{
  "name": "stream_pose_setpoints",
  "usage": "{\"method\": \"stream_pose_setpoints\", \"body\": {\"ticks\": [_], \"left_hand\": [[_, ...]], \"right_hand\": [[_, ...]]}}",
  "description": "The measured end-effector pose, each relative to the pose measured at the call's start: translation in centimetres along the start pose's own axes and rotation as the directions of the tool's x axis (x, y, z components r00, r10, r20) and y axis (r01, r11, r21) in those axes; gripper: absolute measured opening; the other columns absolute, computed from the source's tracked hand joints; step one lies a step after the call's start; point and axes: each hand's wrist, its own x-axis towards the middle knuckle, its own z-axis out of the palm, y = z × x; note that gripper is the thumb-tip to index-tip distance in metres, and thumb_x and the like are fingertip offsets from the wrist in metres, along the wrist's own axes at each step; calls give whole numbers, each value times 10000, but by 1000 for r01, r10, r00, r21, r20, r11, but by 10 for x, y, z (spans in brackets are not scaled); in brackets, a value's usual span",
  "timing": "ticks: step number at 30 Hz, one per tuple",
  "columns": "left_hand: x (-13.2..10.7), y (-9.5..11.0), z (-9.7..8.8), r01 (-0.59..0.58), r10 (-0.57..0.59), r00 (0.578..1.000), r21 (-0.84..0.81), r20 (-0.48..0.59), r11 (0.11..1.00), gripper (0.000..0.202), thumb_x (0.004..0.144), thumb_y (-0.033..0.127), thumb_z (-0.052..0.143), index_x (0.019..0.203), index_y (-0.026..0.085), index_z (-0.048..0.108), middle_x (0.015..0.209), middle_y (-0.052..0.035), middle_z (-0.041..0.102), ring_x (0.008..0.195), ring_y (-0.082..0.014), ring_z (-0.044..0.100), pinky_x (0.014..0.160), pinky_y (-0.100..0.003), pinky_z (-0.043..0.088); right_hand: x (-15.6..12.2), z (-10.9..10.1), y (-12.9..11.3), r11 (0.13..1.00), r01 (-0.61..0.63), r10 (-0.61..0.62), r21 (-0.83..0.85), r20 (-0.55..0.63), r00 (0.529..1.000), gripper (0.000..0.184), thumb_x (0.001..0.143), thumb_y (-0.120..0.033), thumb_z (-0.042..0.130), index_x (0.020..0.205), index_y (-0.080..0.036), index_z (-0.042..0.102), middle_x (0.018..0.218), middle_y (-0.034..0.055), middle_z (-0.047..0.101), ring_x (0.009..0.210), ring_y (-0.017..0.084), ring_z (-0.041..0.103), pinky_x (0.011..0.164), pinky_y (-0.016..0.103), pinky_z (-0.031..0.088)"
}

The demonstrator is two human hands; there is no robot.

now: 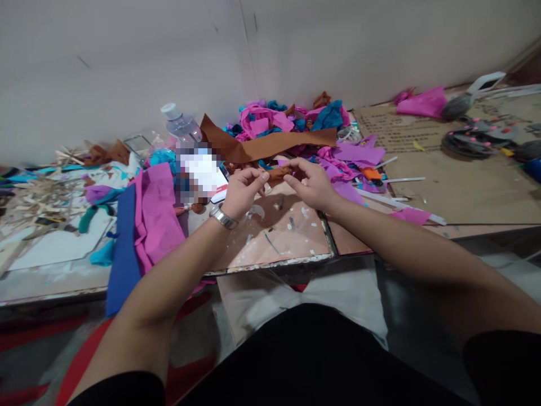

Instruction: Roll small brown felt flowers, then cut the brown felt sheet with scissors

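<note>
At the left of the frame, a blue strip lies beside a pink sheet. Near the centre, the left hand pinches the left end of a small brown paper piece; the right hand holds its other end between thumb and finger. Its long axis goes left to right, the bunched right end slightly higher. I judge the shaping partly done: the piece looks gathered, but is not yet laid down.

Phone, probably, left of hands.
</note>
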Motion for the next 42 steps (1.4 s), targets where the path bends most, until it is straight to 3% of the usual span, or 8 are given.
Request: {"method": "stream_pose_setpoints", "body": {"ticks": [5,8,14,31,34,37,39,42], "left_hand": [[0,-4,-2,13,-12,999,-21,39,1000,463,849,655,845,844,201,758,578,12,650,536,-117,598,597,-273,506],[-1,-8,-2,50,-44,995,-74,86,996,432,853,602,867,777,195,747,574,15,633,550,-105,593,605,-258,501],[-2,1,4,142,-135,990,-238,49,961,446,697,554,990,783,191,744,562,46,597,524,-80,575,561,-210,491],[1,-8,0,85,-80,996,-165,36,983,433,746,563,961,795,196,736,571,38,597,529,-89,562,567,-232,475],[1,-8,-1,37,-36,999,-130,10,991,462,801,602,911,786,202,678,604,33,593,537,-94,552,566,-243,473],[0,-6,-2,-114,114,991,17,-63,993,453,850,608,869,859,210,652,775,1,671,633,-107,596,623,-258,511],[-3,-5,-2,-202,208,978,146,-22,968,433,869,595,856,992,215,688,952,-39,730,775,-135,658,727,-284,557],[-6,-4,-1,-257,241,966,292,89,921,456,909,584,815,1172,222,723,1146,-88,756,971,-190,700,885,-347,580]], "right_hand": [[0,0,-1,1000,-7,7,8,8,1000,322,1001,-439,671,1216,-202,708,1059,83,786,862,223,666,788,356,524],[0,0,-1,1000,16,-16,0,19,1000,317,1007,-437,665,1206,-193,711,1080,92,786,868,220,667,807,359,525],[0,1,2,999,40,-40,-19,-8,999,352,1022,-490,645,1208,-197,705,1085,82,786,885,224,680,815,363,535],[1,0,1,992,105,-107,-76,-19,994,323,1025,-447,658,1220,-195,708,1119,93,794,937,238,710,862,380,560],[1,-1,1,993,93,-96,-75,-34,995,324,1018,-453,664,1211,-197,711,1152,98,799,911,230,712,839,373,566],[2,-2,1,991,104,-106,-84,-23,994,300,1004,-404,681,1206,-186,723,1129,97,804,848,214,704,798,360,559],[2,-2,0,985,136,-135,-106,23,991,289,994,-395,700,1185,-182,739,1080,93,806,836,214,702,786,357,553],[2,-1,0,977,178,-168,-121,90,982,316,999,-451,710,1164,-185,756,1057,97,812,846,221,710,785,358,552]]}}
